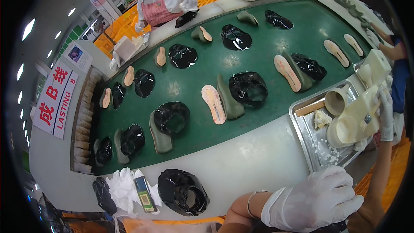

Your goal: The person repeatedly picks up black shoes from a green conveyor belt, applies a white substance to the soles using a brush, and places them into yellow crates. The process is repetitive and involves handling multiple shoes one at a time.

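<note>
- Looking down on our own two hands, both in white gloves, at the near right of a long work line.
- Left hand [312,203]: low in the view, knuckles up, fingers curled under, with a thin bracelet [250,205] on the wrist. We cannot tell whether it grips anything, as the palm is hidden.
- Right hand [386,114]: raised at the far right, fingers wrapped round the edge of a cream moulded piece [360,118].
- That cream piece sits over the right part of a metal tray [304,131], held tilted, its round end low.
- Also in the tray: a cream cup [335,100] lying on its side, a wooden stick [309,108] and pale crumbs.
- The tray rests on the white table [250,155] that rims a green belt [258,51].
- On the belt, spread well apart: glossy black shoe uppers [248,87], each with a grey-green last [229,99] and a tan insole [213,103] just beside it.
- On the table near our left hand: one more black upper [183,192], a slim green device [144,194] and crumpled white cloth [123,185].
- Across the belt: another person in a white shirt and red checked apron [157,11], gloved hands at the far rim.
- A further gloved hand [373,36] shows at the right edge, not ours.
</note>
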A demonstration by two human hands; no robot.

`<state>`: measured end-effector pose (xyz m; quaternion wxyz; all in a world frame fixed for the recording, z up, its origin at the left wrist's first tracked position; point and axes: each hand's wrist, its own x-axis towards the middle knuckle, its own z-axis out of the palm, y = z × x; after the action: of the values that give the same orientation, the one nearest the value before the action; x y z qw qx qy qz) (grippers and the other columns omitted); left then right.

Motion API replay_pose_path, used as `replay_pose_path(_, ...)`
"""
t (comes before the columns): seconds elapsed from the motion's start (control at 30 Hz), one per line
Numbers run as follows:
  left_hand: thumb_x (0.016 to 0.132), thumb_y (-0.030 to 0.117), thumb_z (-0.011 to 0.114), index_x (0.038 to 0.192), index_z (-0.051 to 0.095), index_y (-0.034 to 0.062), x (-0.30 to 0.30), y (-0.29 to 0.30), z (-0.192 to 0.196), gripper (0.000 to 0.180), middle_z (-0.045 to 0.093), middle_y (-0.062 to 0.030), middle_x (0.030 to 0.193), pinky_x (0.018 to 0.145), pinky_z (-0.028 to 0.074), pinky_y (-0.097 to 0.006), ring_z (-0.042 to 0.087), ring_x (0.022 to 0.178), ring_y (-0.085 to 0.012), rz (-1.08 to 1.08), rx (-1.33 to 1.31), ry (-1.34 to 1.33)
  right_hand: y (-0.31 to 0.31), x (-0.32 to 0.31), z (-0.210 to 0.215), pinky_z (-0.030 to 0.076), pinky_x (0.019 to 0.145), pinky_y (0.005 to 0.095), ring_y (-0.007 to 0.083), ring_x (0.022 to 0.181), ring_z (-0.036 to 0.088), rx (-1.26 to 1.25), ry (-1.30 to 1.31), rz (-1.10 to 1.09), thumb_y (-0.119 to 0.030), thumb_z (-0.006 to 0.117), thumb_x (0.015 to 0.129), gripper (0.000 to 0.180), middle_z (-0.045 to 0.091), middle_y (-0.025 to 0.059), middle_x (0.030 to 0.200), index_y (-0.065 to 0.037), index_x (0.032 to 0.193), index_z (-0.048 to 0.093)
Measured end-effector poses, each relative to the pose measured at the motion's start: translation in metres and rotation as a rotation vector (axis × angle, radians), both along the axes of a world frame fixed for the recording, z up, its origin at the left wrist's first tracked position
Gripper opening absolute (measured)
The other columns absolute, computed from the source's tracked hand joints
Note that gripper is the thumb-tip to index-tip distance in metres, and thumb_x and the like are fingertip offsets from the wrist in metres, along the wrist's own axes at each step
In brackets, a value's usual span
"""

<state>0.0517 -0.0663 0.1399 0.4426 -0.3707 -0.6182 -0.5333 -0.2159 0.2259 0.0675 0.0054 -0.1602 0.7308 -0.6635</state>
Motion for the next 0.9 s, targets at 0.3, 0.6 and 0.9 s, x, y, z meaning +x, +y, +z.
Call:
replay_pose_path(0.3,0.067,0.012,0.056,0.086,0.054,0.0042,0.003,0.004,-0.002,0.020,0.047,-0.0033,0.063,0.054,0.039,-0.031,0.048,0.059,-0.0200,0.063,0.000,0.018,0.006,-0.011,-0.016,0.025,0.036,0.0127,0.0000,0.046,0.038,0.026,0.168,-0.104,-0.027,0.046,0.089,0.017,0.046,-0.0038,0.065,-0.010,0.088,0.048)
replay_pose_path(0.6,0.068,0.012,0.055,0.088,0.053,0.0041,0.003,0.019,-0.008,0.022,0.045,-0.0027,0.062,0.051,0.038,-0.030,0.047,0.057,-0.0190,0.162,0.148,0.095,0.017,-0.011,-0.005,0.033,0.051,0.0124,-0.0002,0.060,0.043,0.051,0.055,0.065,-0.023,0.046,0.089,0.015,0.048,-0.0060,0.072,-0.009,0.094,0.051)
replay_pose_path(0.9,0.068,0.011,0.055,0.085,0.053,0.0042,0.005,-0.003,-0.001,0.019,0.044,-0.0022,0.060,0.051,0.037,-0.030,0.047,0.056,-0.0183,0.058,0.051,0.075,-0.003,-0.002,-0.002,0.038,0.062,0.0149,0.0003,0.071,0.045,0.005,0.026,-0.090,-0.022,0.047,0.089,0.016,0.047,-0.0054,0.081,-0.008,0.096,0.051)
